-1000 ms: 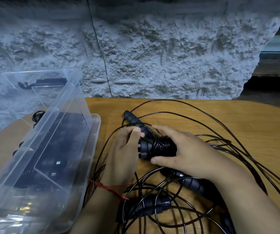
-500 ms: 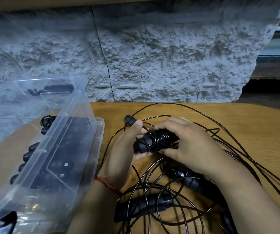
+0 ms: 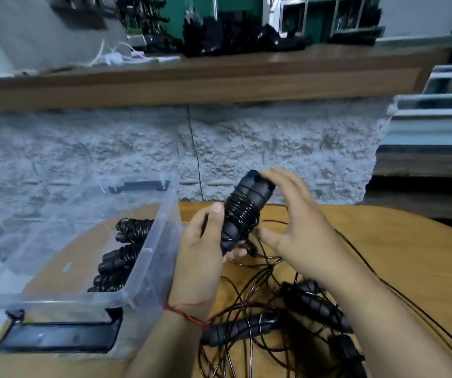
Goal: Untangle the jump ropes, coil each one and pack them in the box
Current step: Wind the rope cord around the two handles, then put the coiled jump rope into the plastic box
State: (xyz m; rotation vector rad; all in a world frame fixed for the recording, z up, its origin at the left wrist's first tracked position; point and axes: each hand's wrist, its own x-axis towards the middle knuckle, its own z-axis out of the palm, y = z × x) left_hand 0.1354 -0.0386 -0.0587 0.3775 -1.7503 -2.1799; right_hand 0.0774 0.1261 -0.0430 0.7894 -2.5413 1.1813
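Evidently the step in hand is packing. The left hand (image 3: pixel 203 249) grasps the lower part of a wound rope (image 3: pixel 242 211), thumb lying up along its side and fingers curled behind. It holds the bundle tilted in the air above the table (image 3: pixel 396 263), just beside the right wall of the clear box (image 3: pixel 164 214). The right hand (image 3: pixel 298 225) is released, fingers spread and fairly straight near the bundle's upper end; blur makes it impossible to tell whether the fingertips touch it. To do this well, the person should probably press the turns of cord so they do not slip off the paired handles. They should also check that the tail is tucked, then lay the bundle alongside the packed bundles (image 3: pixel 126 257) rather than drop it. A short end hangs below the grip, and whether it is free or joins the loose ropes (image 3: pixel 257 304) on the table cannot be told. The box's near end is blurred, and the tangle runs off the lower edge.
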